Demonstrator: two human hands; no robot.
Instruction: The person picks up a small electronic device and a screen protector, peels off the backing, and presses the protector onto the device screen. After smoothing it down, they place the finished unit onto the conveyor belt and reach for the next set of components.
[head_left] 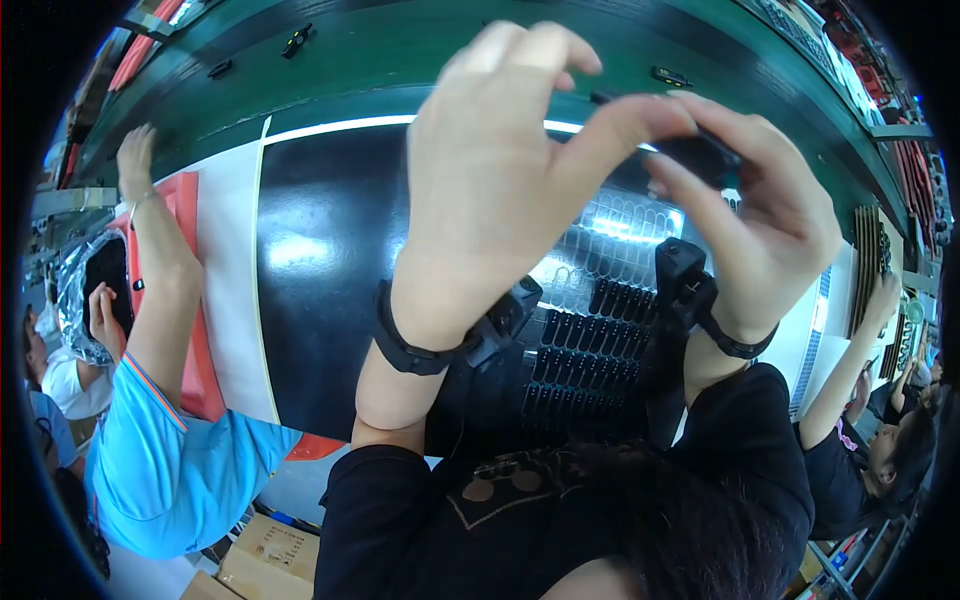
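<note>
My right hand [775, 215] is closed around a small dark object [700, 158], partly hidden by the fingers, above the far edge of the black work mat [320, 230]. My left hand [485, 150] is raised beside it, its thumb reaching across to the right hand's fingertips at the object. Its other fingers curl away from the thumb, and no object shows in the gap. Below my hands lies a clear tray [575, 283] with rounded slots. Several rows of slim black parts [585, 370] fill its near portion; the far slots look unfilled.
A green conveyor belt [370, 50] runs along the far side, carrying small black devices [297, 40]. At left a co-worker in a blue shirt [170, 480] reaches toward the belt beside a red bin [195, 300]. Another person [850, 470] works at right. Black strapped devices [505, 320] sit on my wrists.
</note>
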